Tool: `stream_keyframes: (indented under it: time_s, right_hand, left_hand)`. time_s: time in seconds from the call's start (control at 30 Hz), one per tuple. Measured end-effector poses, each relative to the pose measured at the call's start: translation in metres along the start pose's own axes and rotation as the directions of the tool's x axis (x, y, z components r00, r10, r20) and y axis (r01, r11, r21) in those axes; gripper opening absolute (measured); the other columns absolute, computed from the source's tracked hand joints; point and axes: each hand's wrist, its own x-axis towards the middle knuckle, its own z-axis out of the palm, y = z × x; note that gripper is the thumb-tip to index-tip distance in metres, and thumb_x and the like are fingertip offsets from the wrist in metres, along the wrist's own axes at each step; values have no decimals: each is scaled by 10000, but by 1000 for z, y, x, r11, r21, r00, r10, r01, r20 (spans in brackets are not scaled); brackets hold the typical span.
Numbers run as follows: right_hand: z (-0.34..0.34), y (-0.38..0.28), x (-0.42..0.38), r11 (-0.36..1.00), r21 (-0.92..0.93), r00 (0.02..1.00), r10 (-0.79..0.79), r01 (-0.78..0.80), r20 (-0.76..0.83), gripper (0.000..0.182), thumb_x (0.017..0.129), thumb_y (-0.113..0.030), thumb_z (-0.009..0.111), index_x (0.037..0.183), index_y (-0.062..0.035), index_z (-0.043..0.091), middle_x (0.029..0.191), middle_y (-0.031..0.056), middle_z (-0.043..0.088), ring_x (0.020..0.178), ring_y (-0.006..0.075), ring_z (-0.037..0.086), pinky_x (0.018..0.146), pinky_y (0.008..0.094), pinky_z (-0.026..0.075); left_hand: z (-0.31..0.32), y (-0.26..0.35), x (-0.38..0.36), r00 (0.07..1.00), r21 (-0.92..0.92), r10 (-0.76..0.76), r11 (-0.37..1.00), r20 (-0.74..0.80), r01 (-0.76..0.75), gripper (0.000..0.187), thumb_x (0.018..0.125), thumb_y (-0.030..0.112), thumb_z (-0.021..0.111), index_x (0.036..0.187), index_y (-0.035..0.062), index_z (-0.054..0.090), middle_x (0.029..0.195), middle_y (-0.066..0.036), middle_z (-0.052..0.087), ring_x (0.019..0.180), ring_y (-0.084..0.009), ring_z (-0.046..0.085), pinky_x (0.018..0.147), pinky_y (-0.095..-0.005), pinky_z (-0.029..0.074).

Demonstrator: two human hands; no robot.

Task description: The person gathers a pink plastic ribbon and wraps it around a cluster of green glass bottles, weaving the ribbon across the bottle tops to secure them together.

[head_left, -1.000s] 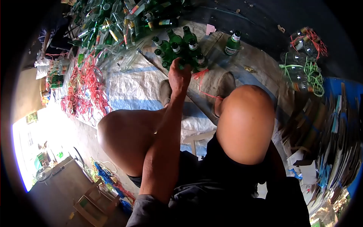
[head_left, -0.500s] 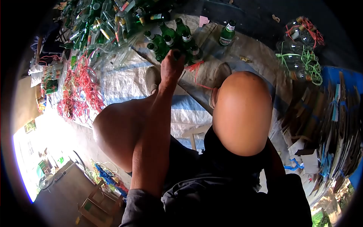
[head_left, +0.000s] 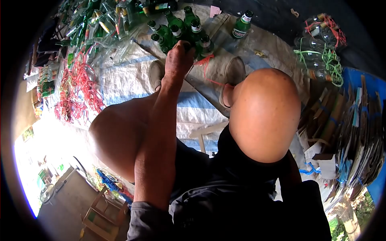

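My left hand [head_left: 179, 59] is closed round the top of a green bottle at the near side of a tight group of upright green bottles [head_left: 175, 33]. The fingers hide most of that bottle. Pink-red string [head_left: 205, 62] lies on the ground just right of the group. One more green bottle [head_left: 242, 25] stands apart to the right. My right hand is out of sight; only that arm shows, low on the right beside the knee.
A heap of bottles [head_left: 100, 26] lies at upper left, with tangled pink string [head_left: 78, 90] below it. Tied clear bottles [head_left: 319, 60] are at upper right. Stacked cardboard [head_left: 345, 132] stands at right, a small wooden stool [head_left: 104, 213] at lower left.
The whole view has shifted slightly, so the bottles and my left hand appear a little higher. My left hand stays on the bottle top.
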Motion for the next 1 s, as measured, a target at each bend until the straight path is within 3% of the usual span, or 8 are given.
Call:
stream_keyframes:
  time_s: [0.1, 0.2, 0.43, 0.7, 0.87, 1.0]
  right_hand:
    - [-2, 0, 1, 1000, 9, 1000, 5, -5, 3, 197, 970, -162, 670, 1124, -43, 695, 839, 84, 702, 686, 146, 645, 627, 307, 521]
    - [-3, 0, 2, 1000, 14, 1000, 6, -6, 5, 196, 972, -161, 669, 1126, -43, 694, 839, 80, 702, 684, 143, 644, 625, 306, 521]
    - [-8, -10, 10, 1000, 18, 1000, 1, -1, 6, 193, 979, -160, 665, 1132, -45, 692, 839, 72, 701, 680, 137, 641, 620, 303, 522]
    - [-21, -64, 27, 996, 39, 997, -79, 80, -23, 191, 986, -158, 661, 1138, -47, 689, 838, 63, 701, 675, 130, 639, 615, 300, 523]
    - [-35, -147, 37, 963, 71, 965, -256, 260, -63, 189, 991, -157, 658, 1142, -48, 688, 838, 58, 700, 672, 126, 637, 612, 297, 523]
    - [-28, -245, 34, 823, 57, 821, -554, 564, -136, 186, 989, -151, 660, 1139, -45, 684, 846, 49, 701, 670, 118, 632, 604, 294, 517]
  left_hand:
    - [-3, 5, -2, 1000, -30, 7, 1000, 16, -6, 270, 895, 217, 723, 1081, 30, 663, 1031, -237, 722, 956, -437, 699, 834, -493, 558]
    - [-3, 9, -8, 997, -3, -57, 998, 43, 57, 268, 902, 225, 714, 1090, 39, 667, 1028, -237, 721, 956, -441, 697, 831, -495, 559]
    - [0, 4, -17, 999, -1, -21, 1000, 42, 21, 257, 913, 224, 691, 1100, 50, 659, 1044, -232, 714, 948, -452, 691, 823, -506, 558]
    - [1, 8, -29, 998, -36, -65, 997, -1, 65, 269, 903, 199, 695, 1128, 57, 655, 1064, -222, 705, 950, -437, 691, 821, -480, 558]
    - [1, 12, -35, 990, -104, -127, 987, -62, 120, 258, 906, 213, 702, 1102, 54, 648, 1052, -214, 692, 939, -447, 679, 797, -480, 550]
    - [9, 5, -38, 980, -192, -141, 975, -141, 112, 255, 907, 223, 710, 1081, 48, 643, 1016, -213, 682, 893, -436, 683, 764, -466, 555]
